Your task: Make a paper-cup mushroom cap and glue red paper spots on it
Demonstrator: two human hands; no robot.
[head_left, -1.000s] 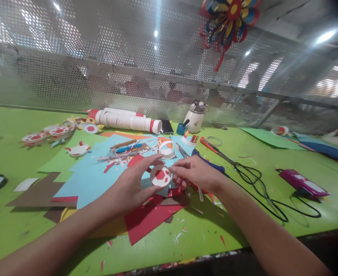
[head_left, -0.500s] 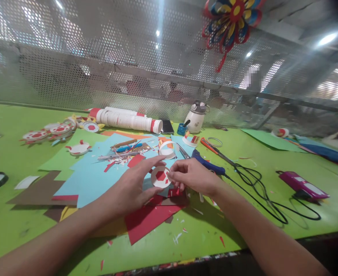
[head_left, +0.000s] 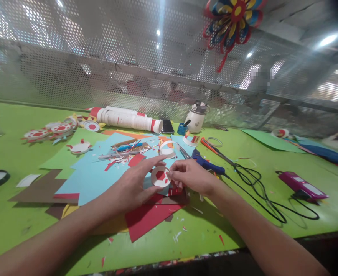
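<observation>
Between the thumb and fingers of my left hand [head_left: 134,184] is a shallow white paper disc [head_left: 157,183] with a raised rim. A red hexagon marks its middle, and small red pieces lie to the right of that. My right hand [head_left: 193,176] is closed in a pinch at the disc's right side; what its fingertips hold is hidden. Light blue paper sheets [head_left: 91,176] and a red sheet [head_left: 148,222] lie beneath. Just beyond the hands are a white paper ring [head_left: 168,155], scissors [head_left: 183,151] and a blue glue gun [head_left: 207,163].
Finished-looking red-and-white discs [head_left: 61,129] sit at the left, one turtle-like piece [head_left: 79,147] nearer. Behind are white paper rolls [head_left: 125,119], a phone [head_left: 167,126] and a bottle [head_left: 196,118]. A black cable [head_left: 255,191] loops on the right by a magenta device [head_left: 301,184].
Both hands stay around the disc in nearly the same pose. The view has shifted very slightly; nothing on the table has visibly moved.
</observation>
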